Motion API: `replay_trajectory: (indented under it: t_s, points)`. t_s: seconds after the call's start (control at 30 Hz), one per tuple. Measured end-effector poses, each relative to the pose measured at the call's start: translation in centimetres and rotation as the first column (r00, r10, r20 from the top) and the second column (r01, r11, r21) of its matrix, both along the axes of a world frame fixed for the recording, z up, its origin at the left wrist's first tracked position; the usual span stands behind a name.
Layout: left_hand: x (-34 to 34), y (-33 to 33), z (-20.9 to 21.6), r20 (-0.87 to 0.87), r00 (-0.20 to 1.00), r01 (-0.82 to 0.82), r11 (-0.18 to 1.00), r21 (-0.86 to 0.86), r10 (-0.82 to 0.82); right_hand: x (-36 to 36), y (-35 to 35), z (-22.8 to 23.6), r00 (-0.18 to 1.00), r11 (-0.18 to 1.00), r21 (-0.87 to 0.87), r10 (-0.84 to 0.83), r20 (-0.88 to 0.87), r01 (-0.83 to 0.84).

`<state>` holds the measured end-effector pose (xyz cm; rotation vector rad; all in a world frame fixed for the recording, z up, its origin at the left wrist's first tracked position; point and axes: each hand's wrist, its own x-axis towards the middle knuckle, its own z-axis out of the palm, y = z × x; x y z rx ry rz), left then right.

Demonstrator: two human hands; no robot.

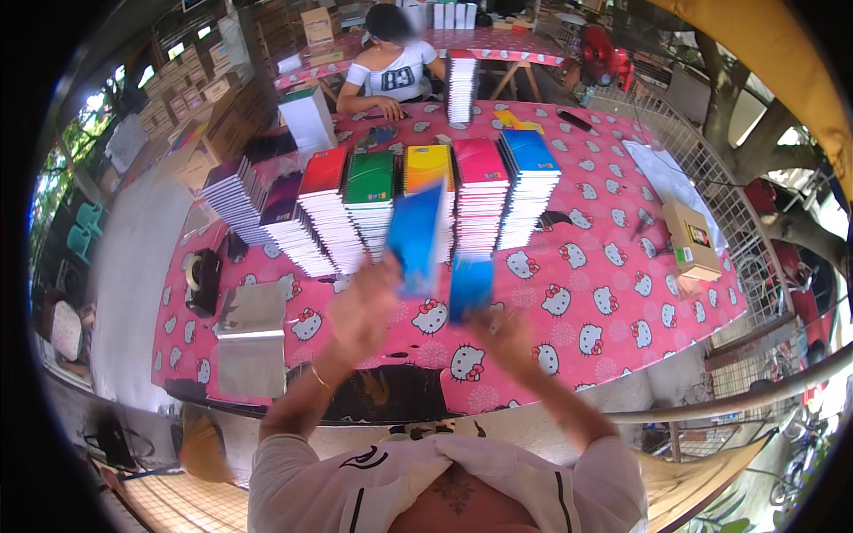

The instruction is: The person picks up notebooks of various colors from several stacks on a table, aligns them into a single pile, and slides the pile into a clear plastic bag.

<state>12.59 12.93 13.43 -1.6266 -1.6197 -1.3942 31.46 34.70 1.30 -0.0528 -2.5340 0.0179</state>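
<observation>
Here, landmark: the row of notebook stacks (pixel 391 209) standing mid-table on the pink cat-print tablecloth (pixel 613 293).
Left hand (pixel 362 311): raised just in front of the stacks, blurred; its fingers close on the lower edge of a blue notebook (pixel 416 238), which stands tilted before the orange stack.
Right hand (pixel 506 333): also in front of the stacks, blurred; it touches a second blue notebook (pixel 470 286) from below, but whether its fingers are clamped on it I cannot tell.
Stack colours: purple at the left end, then dark, red (pixel 322 171), green (pixel 370 176), orange, pink (pixel 480 160), blue (pixel 529 149) at the right end.
Behind the stacks: a tall white stack (pixel 460 84) and a white box (pixel 307 115), with another person (pixel 391 67) seated at the far edge.
Right of the stacks: a small brown carton (pixel 691 238) with a green label, close to the table's right edge and a wire fence (pixel 711 169).
Left of the stacks: a black tape dispenser (pixel 204 280) and a silver sheet (pixel 251 338) near the front left corner.
Open room: bare cloth lies between the stacks and the carton, and along the near edge under the hands.
</observation>
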Motion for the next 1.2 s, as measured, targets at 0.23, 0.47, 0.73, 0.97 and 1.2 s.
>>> replay_trajectory:
  t_s: [0.23, 0.47, 0.73, 0.97, 1.2]
  points:
    - [4.2, -4.5, -19.4, 0.006, 0.984, 0.131, 0.692, -0.710, -0.180, -0.3, -4.2, -1.0, 0.939, 0.382, -0.911, -0.344, 0.018, 0.157]
    - [-9.6, 11.3, -1.4, -0.454, 0.808, -0.526, 0.807, -0.267, 0.376, -15.1, 4.8, 12.0, 0.936, 0.991, -0.079, -0.126, -0.328, 0.106]
    - [-0.2, 0.6, 8.1, -0.184, 0.936, -0.315, 0.948, -0.052, 0.301, -2.0, 1.7, 0.3, 0.920, 0.500, -0.805, -0.039, -0.389, -0.319]
    - [4.0, 6.2, -16.5, 0.057, 0.954, -0.131, 0.582, -0.802, 0.294, -3.1, 1.0, -10.7, 0.989, 0.527, -0.837, -0.037, 0.146, 0.144]
    - [-11.2, 2.3, -0.4, -0.213, 0.778, -0.610, 0.792, -0.025, 0.592, -17.0, -7.5, 10.9, 0.869, 0.944, -0.217, 0.116, -0.482, -0.247]
